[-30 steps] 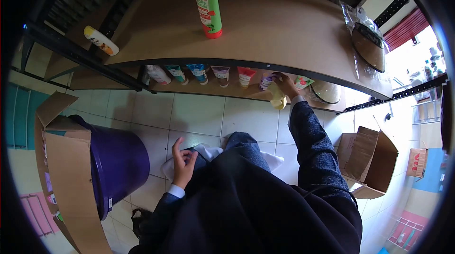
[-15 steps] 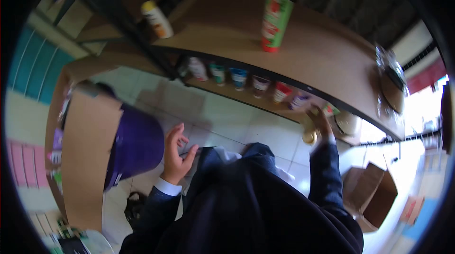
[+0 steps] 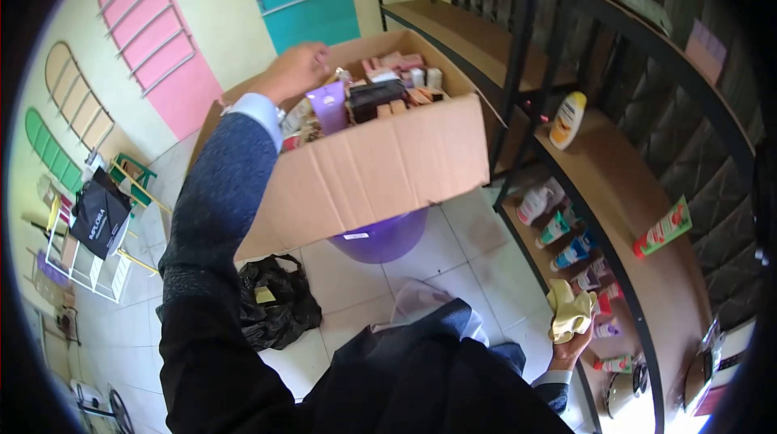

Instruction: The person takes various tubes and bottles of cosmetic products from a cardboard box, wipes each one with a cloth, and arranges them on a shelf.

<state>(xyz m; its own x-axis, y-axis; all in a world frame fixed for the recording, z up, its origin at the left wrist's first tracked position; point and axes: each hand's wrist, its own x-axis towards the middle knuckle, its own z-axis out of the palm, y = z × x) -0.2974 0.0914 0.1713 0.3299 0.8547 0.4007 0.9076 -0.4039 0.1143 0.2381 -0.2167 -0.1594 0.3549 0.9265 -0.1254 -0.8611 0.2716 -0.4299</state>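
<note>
My left hand (image 3: 301, 71) is over the left part of a large cardboard box (image 3: 380, 171), its fingers bent and smeared; whether it holds anything cannot be told. Inside the box, close to that hand, stands a purple tube (image 3: 329, 107) among pink cartons (image 3: 394, 63) and a black pack (image 3: 376, 97). At the lower right, beside the shelf, my right hand (image 3: 573, 347) holds a crumpled yellow cloth (image 3: 570, 310).
Beneath the box is a purple tub (image 3: 387, 238); a black plastic bag (image 3: 279, 303) lies on the floor. The right shelf (image 3: 627, 183) bears a yellow-capped bottle (image 3: 567, 120) and a green-red tube (image 3: 662, 228), with several tubes lower down. A white rack (image 3: 101, 272) stands left.
The view has swung left toward the box. My left hand has moved from beside the purple tub to over the box. My right hand still has the yellow cloth near the lower shelf.
</note>
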